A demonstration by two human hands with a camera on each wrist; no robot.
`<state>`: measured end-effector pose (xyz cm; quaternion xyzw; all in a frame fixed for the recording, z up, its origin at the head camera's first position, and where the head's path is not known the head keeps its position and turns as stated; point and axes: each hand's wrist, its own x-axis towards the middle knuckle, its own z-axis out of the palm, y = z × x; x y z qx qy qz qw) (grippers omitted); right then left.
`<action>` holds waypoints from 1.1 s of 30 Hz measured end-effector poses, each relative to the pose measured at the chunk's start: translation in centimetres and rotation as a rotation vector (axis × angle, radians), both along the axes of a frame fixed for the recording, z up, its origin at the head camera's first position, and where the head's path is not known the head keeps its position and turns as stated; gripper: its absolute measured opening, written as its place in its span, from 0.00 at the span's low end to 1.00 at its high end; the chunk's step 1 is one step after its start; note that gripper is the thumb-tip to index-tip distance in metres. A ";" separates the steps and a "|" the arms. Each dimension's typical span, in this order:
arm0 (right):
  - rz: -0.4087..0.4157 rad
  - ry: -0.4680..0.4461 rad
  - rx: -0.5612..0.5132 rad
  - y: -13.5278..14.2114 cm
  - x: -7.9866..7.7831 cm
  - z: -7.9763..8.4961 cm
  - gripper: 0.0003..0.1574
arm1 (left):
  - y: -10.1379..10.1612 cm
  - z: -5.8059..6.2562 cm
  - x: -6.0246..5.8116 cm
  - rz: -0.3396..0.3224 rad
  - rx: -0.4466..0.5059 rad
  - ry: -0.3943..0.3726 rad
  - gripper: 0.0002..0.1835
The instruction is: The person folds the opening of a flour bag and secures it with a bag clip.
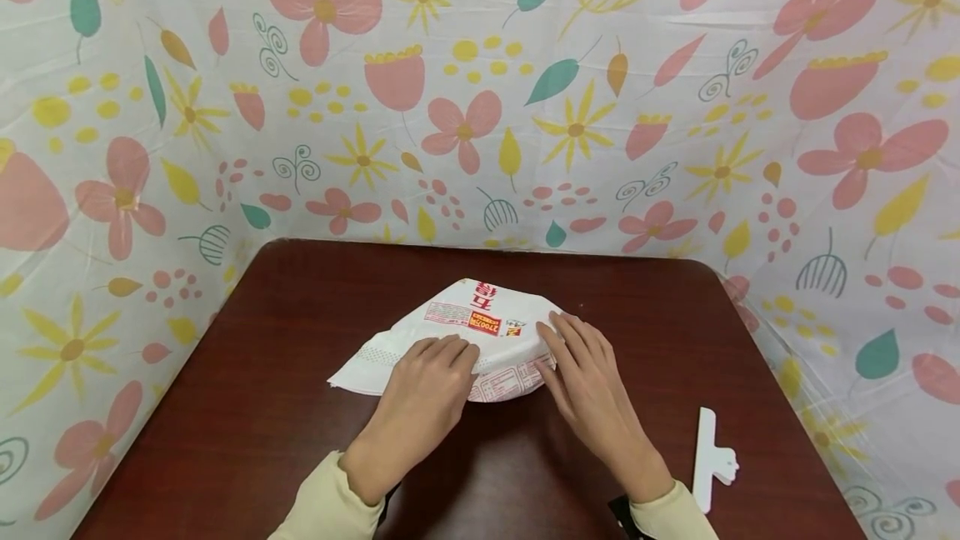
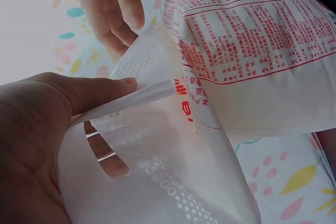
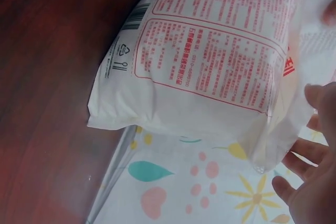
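Note:
A white flour-type bag [image 1: 457, 336] with red print lies on the table, its upper part folded over toward the near side. My left hand [image 1: 431, 377] pinches the bag's open end, with the thumb along its edge beside a slotted handle hole in the left wrist view. At the right end of the bag, my right hand [image 1: 588, 373] rests its loosely bent fingers on the folded plastic. In the right wrist view, the right fingers [image 3: 302, 158] are spread round a loose corner of the bag. Dense red text covers the bag's full body [image 2: 262, 51].
A white bag clip [image 1: 707, 461] lies at the right of the dark red-brown table [image 1: 247, 440], near the right forearm. Behind and at the sides hangs a floral cloth [image 1: 465, 190] that borders the table edges.

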<state>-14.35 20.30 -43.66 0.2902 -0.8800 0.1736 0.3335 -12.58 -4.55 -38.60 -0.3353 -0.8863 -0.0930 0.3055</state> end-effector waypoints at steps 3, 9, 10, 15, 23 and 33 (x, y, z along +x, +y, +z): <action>-0.009 0.012 0.011 0.2 -0.4 0.1 0.27 | 0.0 0.0 0.1 0.000 0.001 0.004 0.12; 0.003 0.041 -0.008 0.7 -1.0 0.2 0.26 | -0.2 0.1 0.3 0.002 0.009 0.022 0.12; 0.004 0.044 -0.012 0.8 -1.1 0.2 0.25 | -0.2 0.1 0.3 0.003 0.011 0.024 0.11; 0.005 0.035 -0.015 1.0 -1.4 0.3 0.22 | -0.5 0.1 0.6 0.009 0.019 0.025 0.10; 0.000 0.036 -0.018 0.9 -1.6 0.4 0.24 | -1.4 -0.4 1.0 -0.002 0.033 0.059 0.10; 0.013 0.103 -0.056 1.2 -2.1 0.6 0.21 | -1.9 -0.8 1.2 -0.011 0.008 0.051 0.14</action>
